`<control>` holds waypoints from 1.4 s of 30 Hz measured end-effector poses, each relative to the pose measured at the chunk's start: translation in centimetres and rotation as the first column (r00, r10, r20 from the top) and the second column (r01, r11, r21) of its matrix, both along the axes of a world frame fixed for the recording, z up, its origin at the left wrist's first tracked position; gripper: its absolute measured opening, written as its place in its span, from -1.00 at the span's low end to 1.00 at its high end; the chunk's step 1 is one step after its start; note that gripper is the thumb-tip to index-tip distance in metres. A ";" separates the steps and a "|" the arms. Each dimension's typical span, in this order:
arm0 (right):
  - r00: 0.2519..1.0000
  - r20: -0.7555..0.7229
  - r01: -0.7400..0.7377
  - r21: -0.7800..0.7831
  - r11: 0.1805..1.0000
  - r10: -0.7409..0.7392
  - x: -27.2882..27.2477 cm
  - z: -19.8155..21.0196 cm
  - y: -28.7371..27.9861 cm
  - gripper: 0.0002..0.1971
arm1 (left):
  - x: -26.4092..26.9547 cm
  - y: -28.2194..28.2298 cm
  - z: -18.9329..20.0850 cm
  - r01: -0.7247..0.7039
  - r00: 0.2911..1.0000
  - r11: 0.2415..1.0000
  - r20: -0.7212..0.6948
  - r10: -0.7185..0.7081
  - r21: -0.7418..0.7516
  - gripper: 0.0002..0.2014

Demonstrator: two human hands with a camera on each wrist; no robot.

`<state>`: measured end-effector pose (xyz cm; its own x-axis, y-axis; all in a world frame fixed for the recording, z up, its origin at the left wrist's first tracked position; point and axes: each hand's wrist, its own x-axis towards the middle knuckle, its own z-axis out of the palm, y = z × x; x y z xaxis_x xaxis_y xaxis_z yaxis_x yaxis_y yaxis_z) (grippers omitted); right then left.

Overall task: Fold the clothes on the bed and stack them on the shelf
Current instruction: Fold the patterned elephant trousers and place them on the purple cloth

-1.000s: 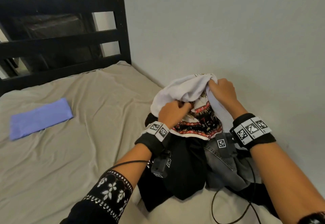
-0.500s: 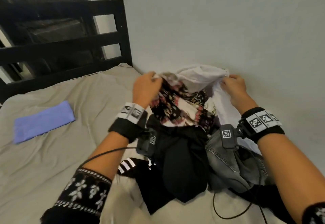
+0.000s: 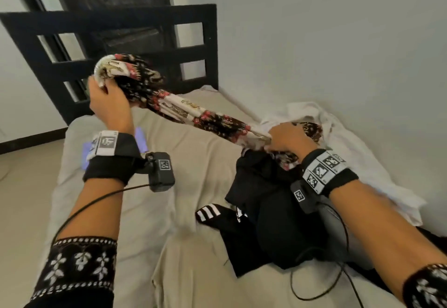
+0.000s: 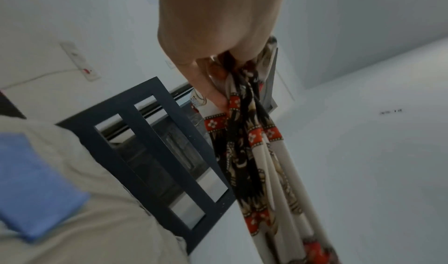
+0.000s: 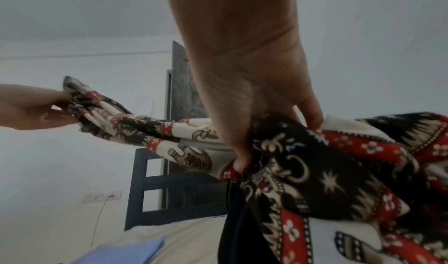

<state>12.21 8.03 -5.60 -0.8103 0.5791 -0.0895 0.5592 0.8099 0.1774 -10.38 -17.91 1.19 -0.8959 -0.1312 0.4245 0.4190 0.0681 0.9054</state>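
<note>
A patterned garment in black, cream and red stretches across the bed between my two hands. My left hand grips one bunched end, raised up near the headboard; the left wrist view shows its fingers curled round the patterned garment. My right hand clutches the other end low over the clothes pile, its fingers dug into the patterned garment. Under that hand lie a black garment with white stripes, a grey one and a white one.
A folded blue cloth lies on the beige sheet behind my left wrist. The black slatted headboard stands at the bed's far end. A white wall runs along the right side. Camera cables trail from both wrists.
My left hand has pulled the patterned garment up and to the left, out of the pile, drawing it taut. My right hand has dropped from the white garment onto the patterned one's other end.
</note>
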 end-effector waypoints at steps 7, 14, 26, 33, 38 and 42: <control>0.872 -0.454 -0.223 -0.032 0.974 0.185 -4.1 1.9 -7.0 -0.73 | 0.4 -1.6 -5.3 0.356 0.932 0.898 0.034 -0.360 -0.260 -0.75; 0.730 -0.676 -0.439 -0.349 0.828 0.102 -9.0 2.2 -12.7 -0.75 | 4.5 0.1 -8.3 0.799 0.585 0.505 0.226 -0.779 -0.328 -0.23; 0.995 -0.058 -0.097 -0.704 0.704 0.078 -6.7 -9.5 -9.4 0.35 | -2.4 -6.7 -8.9 0.283 0.946 0.959 0.170 -0.276 -0.015 -0.45; 0.971 0.191 -0.029 -0.501 0.865 0.144 -6.5 -15.2 -11.4 0.25 | -4.6 -9.6 -9.7 -0.087 0.984 0.991 0.165 0.069 0.102 -0.51; 0.946 0.250 -0.105 -0.369 0.923 0.208 -6.4 -13.7 -11.5 -0.60 | -6.2 -12.1 -13.0 -0.174 0.974 0.985 0.150 0.170 0.018 -0.50; 0.954 0.100 -0.173 -0.591 0.788 0.284 -8.1 -12.1 -11.6 -0.82 | -7.2 -12.8 -16.9 0.036 0.909 0.991 0.417 0.021 -0.129 -0.18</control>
